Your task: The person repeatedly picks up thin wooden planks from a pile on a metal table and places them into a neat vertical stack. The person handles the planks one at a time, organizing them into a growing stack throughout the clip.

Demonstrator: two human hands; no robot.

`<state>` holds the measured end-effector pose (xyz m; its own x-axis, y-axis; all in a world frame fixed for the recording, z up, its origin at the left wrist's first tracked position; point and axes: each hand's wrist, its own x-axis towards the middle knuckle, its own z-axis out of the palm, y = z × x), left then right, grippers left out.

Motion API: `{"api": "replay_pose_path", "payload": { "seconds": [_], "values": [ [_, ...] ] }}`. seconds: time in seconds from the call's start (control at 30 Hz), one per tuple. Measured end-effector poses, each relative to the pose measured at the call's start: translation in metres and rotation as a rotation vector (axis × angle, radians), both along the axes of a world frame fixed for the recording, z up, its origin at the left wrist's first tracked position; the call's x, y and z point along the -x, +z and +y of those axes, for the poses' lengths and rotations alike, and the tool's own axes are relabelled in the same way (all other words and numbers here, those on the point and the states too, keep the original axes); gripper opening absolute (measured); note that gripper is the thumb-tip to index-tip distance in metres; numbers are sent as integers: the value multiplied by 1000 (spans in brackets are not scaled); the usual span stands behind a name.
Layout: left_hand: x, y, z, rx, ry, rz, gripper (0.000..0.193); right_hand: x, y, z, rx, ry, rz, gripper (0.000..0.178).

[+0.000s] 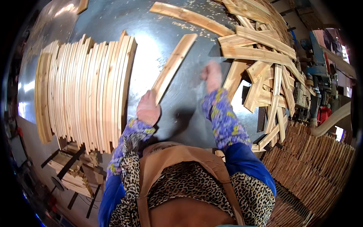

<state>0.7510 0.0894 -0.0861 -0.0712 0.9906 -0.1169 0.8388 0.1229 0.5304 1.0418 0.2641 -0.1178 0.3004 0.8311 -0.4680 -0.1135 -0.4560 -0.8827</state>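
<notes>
My left hand is closed on the near end of a single wooden board, which slants away to the far right over the shiny metal table. To the right of that board, my right hand is above the table, slightly blurred, its fingers curled in with nothing showing in them. It is nearest a jumbled pile of wooden boards on the right. On the left, several boards stand in a tight row, side by side, their ends pointing toward and away from me.
One long board lies across the far part of the table, amid wood shavings. Lower right holds a large stack of thin wood pieces. Blue machinery stands beyond the pile. Below the table's left edge, more boards rest on a dark rack.
</notes>
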Motion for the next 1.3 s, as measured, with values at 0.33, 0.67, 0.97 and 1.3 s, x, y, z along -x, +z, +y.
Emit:
{"api": "replay_pose_path", "payload": {
  "seconds": [0.33,0.67,0.97,1.3],
  "values": [
    [77,27,-87,-248,190,691,76,-103,-27,112,-155,-108,54,52],
    [-11,-56,61,263,322,-645,79,-2,-39,-15,11,579,-2,54],
    [9,22,31,-130,137,141,27,-108,-17,184,21,-220,98,54],
    [69,17,-20,-281,-5,437,50,94,9,-169,-20,591,-88,73]
  ]
}}
